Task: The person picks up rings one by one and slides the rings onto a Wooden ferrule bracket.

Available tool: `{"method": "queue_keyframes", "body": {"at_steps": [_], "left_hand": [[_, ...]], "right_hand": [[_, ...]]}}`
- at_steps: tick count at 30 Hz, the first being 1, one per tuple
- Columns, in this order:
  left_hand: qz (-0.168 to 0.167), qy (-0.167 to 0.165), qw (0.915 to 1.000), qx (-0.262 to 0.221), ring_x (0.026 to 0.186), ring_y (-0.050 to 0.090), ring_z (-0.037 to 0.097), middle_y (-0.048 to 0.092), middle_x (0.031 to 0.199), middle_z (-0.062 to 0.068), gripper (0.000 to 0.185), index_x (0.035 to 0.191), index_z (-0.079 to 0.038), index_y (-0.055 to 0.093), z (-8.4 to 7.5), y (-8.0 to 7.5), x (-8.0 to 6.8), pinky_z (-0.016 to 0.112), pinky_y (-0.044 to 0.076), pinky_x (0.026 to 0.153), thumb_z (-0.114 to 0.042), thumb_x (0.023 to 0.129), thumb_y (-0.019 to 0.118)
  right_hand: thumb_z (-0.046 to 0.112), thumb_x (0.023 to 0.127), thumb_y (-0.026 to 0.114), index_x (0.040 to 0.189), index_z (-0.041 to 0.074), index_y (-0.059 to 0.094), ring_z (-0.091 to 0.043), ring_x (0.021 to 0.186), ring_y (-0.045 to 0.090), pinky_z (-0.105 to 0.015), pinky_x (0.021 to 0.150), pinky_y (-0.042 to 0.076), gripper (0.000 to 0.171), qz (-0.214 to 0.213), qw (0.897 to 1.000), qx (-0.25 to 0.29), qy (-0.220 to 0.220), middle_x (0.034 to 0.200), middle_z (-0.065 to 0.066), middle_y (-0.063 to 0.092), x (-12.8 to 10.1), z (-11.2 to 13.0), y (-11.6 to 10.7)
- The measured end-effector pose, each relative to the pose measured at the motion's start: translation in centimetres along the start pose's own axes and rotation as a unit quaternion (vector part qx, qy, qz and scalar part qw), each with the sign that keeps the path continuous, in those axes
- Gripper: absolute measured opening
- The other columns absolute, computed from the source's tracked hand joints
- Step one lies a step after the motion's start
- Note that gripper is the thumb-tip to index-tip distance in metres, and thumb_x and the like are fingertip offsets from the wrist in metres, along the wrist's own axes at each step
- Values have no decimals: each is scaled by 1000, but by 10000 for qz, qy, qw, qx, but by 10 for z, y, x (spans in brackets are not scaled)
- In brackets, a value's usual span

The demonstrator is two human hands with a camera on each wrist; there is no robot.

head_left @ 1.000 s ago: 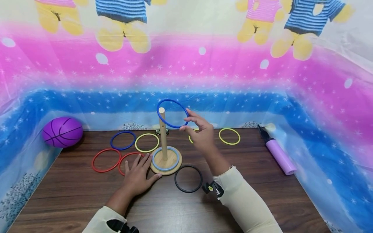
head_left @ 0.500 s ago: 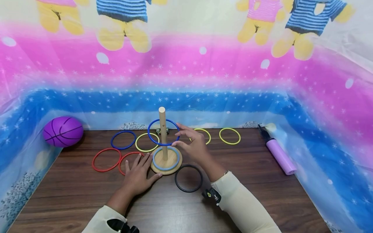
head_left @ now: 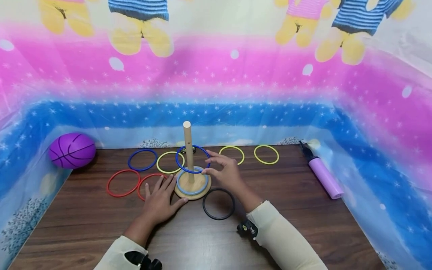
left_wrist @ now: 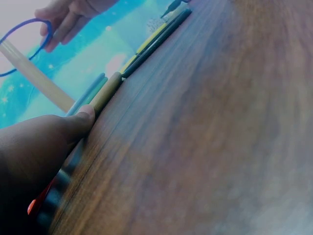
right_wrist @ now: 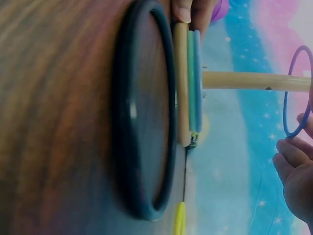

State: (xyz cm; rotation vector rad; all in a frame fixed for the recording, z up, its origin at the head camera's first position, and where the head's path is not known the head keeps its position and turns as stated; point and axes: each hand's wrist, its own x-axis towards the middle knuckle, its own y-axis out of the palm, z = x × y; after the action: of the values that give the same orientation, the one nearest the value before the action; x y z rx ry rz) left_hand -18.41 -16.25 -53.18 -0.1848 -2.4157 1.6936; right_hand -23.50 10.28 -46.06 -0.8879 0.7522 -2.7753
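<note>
A wooden peg (head_left: 187,144) rises from a round wooden base (head_left: 201,186), and a light blue ring (head_left: 180,185) lies on that base. A dark blue ring (head_left: 182,166) hangs tilted around the peg, low on it. My right hand (head_left: 208,163) pinches its right side. In the right wrist view the same blue ring (right_wrist: 292,93) circles the peg (right_wrist: 244,81) above my fingers (right_wrist: 293,166). My left hand (head_left: 162,198) lies flat on the table, its thumb (left_wrist: 80,120) against the base's edge (left_wrist: 105,93), with its fingers over a red ring (head_left: 146,180).
Loose rings lie around the stand: black (head_left: 218,203) in front, red (head_left: 123,183), dark blue (head_left: 142,160) and yellow (head_left: 170,163) to the left, two yellow (head_left: 266,154) at the back right. A purple ball (head_left: 72,150) sits far left, a purple pump (head_left: 324,177) far right. Plastic sheeting walls the table.
My right hand has brought the dark blue ring down from the peg's top, over the peg, to just above the base. My left hand has stayed flat beside the base.
</note>
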Motion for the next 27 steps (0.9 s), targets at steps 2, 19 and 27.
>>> {"method": "queue_keyframes", "body": {"at_steps": [2,19,27], "left_hand": [[-4,10,10000,3,167,23,51,35,178,17,97,173,-13,36,0,0,1,88,5,125,-72,100,64],[-86,44,9999,-70,166,24,51,36,178,17,98,174,-16,33,1,0,-1,89,5,124,-72,100,64],[-9,24,10000,-65,167,23,50,34,179,16,98,174,-15,32,0,-1,0,88,5,125,-71,101,64]], "right_hand": [[18,86,92,111,4,84,-32,141,68,-49,116,56,29,22,9999,-65,114,150,-12,70,-1,-2,1],[21,91,90,114,1,82,-31,146,63,-49,117,55,32,445,9961,211,733,154,-9,68,-10,-12,11],[20,90,90,113,-3,81,-35,146,63,-51,117,55,34,656,9929,351,931,155,-13,67,-14,-25,16]]}}
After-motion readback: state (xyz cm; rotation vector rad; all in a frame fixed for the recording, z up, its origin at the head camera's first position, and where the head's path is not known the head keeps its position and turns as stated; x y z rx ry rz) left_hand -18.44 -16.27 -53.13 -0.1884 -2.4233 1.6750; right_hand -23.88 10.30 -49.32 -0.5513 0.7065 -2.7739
